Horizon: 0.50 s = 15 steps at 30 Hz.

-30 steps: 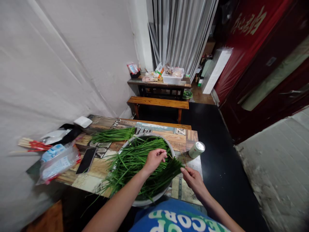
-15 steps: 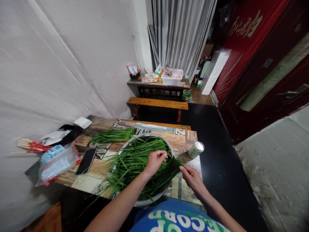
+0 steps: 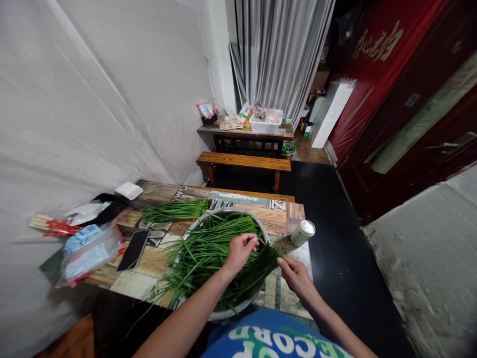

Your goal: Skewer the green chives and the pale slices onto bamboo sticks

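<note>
A round metal basin [image 3: 265, 223] on the table is heaped with long green garlic chives [image 3: 212, 248], their leaf ends hanging over its left rim. My left hand [image 3: 240, 251] is over the middle of the heap, thumb and fingers pinched together; whatever is between them is too small to make out. At the basin's right edge, my right hand [image 3: 296, 276] pinches the cut ends of a chive bunch that lies across the rim. Behind the basin to the left, another bundle of chives [image 3: 173, 211] lies flat on the wood-patterned table [image 3: 141, 286].
A drink can [image 3: 302, 232] stands near the table's right edge. To the left are a dark phone [image 3: 133, 250], a plastic-wrapped packet [image 3: 89, 256], red-wrapped chopsticks [image 3: 55, 225] and a white box [image 3: 128, 190]. Beyond are a wooden bench [image 3: 244, 159] and a second, cluttered table [image 3: 223, 131].
</note>
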Motion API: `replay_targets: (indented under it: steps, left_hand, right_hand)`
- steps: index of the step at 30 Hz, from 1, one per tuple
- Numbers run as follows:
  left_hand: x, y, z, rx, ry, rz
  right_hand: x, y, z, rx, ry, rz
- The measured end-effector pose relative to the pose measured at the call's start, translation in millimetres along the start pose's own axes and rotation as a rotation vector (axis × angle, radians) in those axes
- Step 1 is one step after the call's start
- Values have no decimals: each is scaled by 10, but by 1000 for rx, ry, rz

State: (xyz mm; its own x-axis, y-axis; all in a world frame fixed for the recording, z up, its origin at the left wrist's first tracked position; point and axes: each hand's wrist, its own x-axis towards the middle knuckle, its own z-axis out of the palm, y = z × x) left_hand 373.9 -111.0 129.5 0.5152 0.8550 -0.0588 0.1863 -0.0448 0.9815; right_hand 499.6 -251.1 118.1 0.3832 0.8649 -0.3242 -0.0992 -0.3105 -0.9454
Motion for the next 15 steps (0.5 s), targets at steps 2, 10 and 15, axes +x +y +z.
replay_targets:
  steps: [2,10,15]
  left_hand:
    - [-5,2,3,2,4,3]
    - [-20,28,-8,15,12,33]
    - [-20,97,-33,-58,-38,-64]
  right_hand:
    - [2,10,2,-2,1,1]
    - [4,58,-3,-16,23,10]
    - [-26,14,-14,3,-6,34]
